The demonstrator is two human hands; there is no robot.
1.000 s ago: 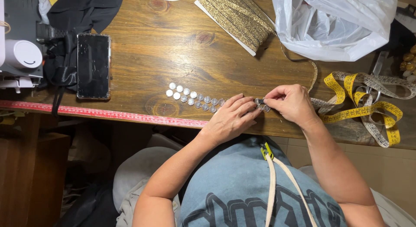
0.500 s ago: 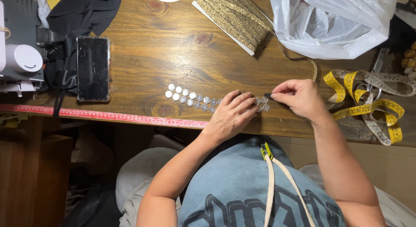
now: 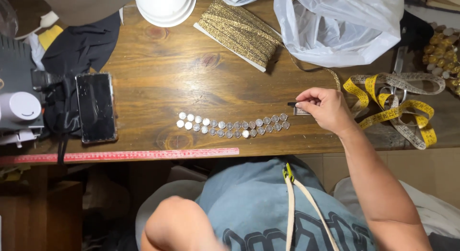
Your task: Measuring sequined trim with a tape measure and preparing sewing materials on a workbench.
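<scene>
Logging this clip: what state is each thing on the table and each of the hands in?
Right hand: pinching a small dark tool.
Left hand: out of view, off the table.
Rhinestone trim: laid flat, untouched.
Phone: screen dark, lying flat.
Plastic bag: open, crumpled.
Yellow tape measure: loosely tangled.
Gold ribbon: wound on its card.

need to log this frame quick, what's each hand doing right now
Left hand: out of view; only the arm shows at the bottom edge.
Right hand: closed, pinching a small dark object just past the rhinestone trim.
</scene>
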